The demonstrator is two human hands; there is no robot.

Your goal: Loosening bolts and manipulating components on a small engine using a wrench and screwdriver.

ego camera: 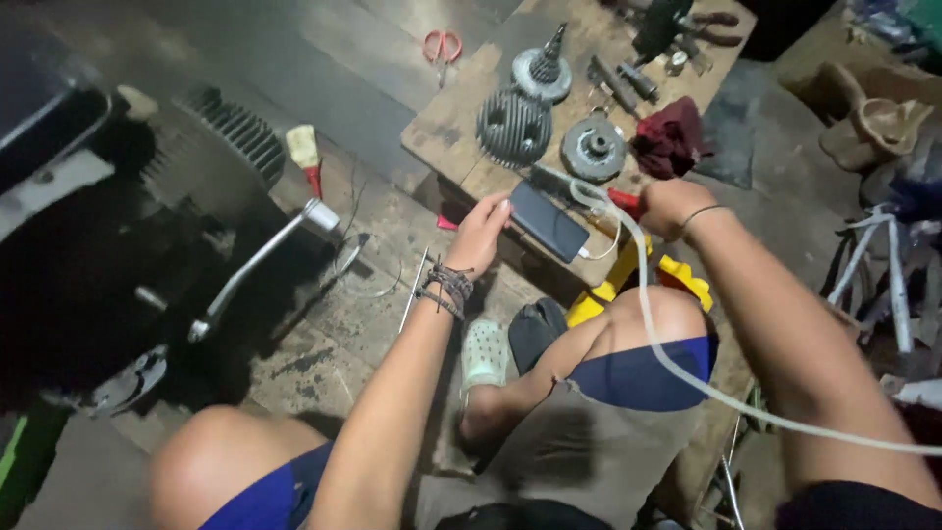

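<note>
Both hands work at the wooden worktop point(442, 132) edge: left hand point(481, 231) grasps a dark flat phone point(548, 222), right hand point(669, 206) is clenched on a red-handled tool point(622, 201).

Dim workshop, light falling mostly on the low wooden bench point(446, 132). Floor point(324, 334) is worn concrete, stained and flaking, darker toward the top. Dark engine block point(211, 147) with a chrome lever point(260, 260) sits left. Red-handled scissors point(442, 44) lie on the floor beyond the bench.
</note>
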